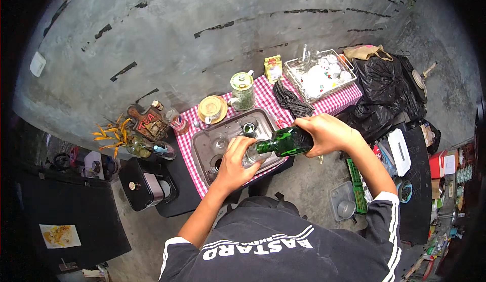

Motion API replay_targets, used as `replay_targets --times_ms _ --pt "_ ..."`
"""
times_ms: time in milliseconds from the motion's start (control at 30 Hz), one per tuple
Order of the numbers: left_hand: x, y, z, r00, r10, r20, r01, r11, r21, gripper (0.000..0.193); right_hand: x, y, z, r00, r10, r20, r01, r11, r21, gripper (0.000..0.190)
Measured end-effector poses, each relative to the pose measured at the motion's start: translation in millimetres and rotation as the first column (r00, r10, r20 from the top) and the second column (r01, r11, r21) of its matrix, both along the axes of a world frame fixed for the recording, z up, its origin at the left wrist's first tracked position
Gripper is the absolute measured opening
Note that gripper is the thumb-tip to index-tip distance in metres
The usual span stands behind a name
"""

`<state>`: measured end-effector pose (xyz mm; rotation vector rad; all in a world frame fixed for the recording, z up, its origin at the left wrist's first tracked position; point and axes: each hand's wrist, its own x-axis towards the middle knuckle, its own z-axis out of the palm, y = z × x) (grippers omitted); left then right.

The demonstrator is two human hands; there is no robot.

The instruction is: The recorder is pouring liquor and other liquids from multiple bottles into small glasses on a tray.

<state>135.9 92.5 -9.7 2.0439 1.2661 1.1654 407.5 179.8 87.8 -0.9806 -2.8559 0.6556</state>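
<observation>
My right hand point(324, 134) grips a green glass bottle point(292, 141) near its base, tilted on its side with the neck pointing left. The bottle's mouth is at the rim of a clear drinking glass point(251, 156), around which my left hand point(237, 164) is closed. Both are over a brown serving tray point(198, 170) on a red-and-white checked cloth point(183, 149). On the tray stand another clear glass point(218, 141), a glass with dark contents point(216, 162) at the lower left, and a glass point(248, 125) at the back. Whether liquid is flowing cannot be made out.
Behind the tray are a lidded glass jug point(243, 92), a cup on a saucer point(211, 109) and a dark cloth point(291, 101). A wire basket point(321, 98) of crockery stands back right. Left are a patterned glass point(179, 124) and a black appliance point(140, 185). Black bags point(383, 81) lie right.
</observation>
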Motion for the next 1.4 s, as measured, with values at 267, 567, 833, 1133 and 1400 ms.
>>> replay_targets --times_ms 267,567,833,1133,1400 --pt "4 -2 -8 0.997 0.010 0.071 -0.007 0.999 -0.040 0.049 -2 -4 14 0.997 -0.002 0.079 0.001 1.000 0.012 0.058" --pt "6 -10 -13 0.994 0.074 0.075 -0.072 0.997 -0.029 0.051 -6 -3 13 0.999 0.027 0.038 -0.028 0.999 0.036 0.051" --pt "6 -20 -19 0.981 0.115 0.158 -0.093 0.985 -0.142 0.053 -15 -6 21 0.994 0.055 0.098 -0.058 0.998 0.030 0.048" --pt "9 -25 -26 0.951 0.137 0.278 -0.089 0.980 -0.179 0.052 -18 -7 21 0.991 0.079 0.105 -0.083 0.996 0.037 0.055" --pt "11 -27 -32 0.926 0.133 0.353 -0.066 0.979 -0.195 0.052 -21 -9 24 0.989 0.076 0.126 -0.081 0.996 0.035 0.054"
